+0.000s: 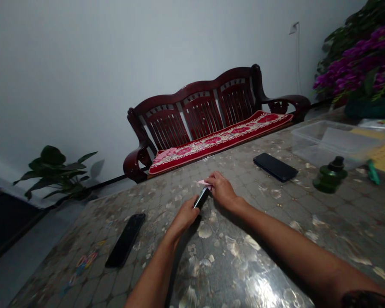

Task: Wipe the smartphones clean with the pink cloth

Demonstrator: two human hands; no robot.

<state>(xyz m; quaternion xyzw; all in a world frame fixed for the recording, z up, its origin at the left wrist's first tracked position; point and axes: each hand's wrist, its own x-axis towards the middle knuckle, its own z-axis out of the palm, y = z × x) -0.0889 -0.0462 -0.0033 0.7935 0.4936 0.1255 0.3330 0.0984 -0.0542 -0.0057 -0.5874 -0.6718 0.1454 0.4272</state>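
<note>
My left hand (186, 212) is closed round the near end of a dark phone (202, 198) with a shiny silver edge, held tilted just over the table. At the phone's far end my right hand (223, 190) pinches a small pink cloth or tissue (204, 183), which touches or nearly touches that end. The right fingertips are partly hidden behind the cloth. A second black phone (125, 240) lies flat to the left of my left arm. Another dark phone (275, 167) lies beyond my right hand, towards the right.
Small coloured rubber bands (86, 259) lie at the table's left. On the right stand a green bottle (330, 175) with a black cap, a clear plastic box (327, 143) and a purple-flowered plant (359, 60). Behind the patterned table (244, 273) is a wooden bench (199, 111).
</note>
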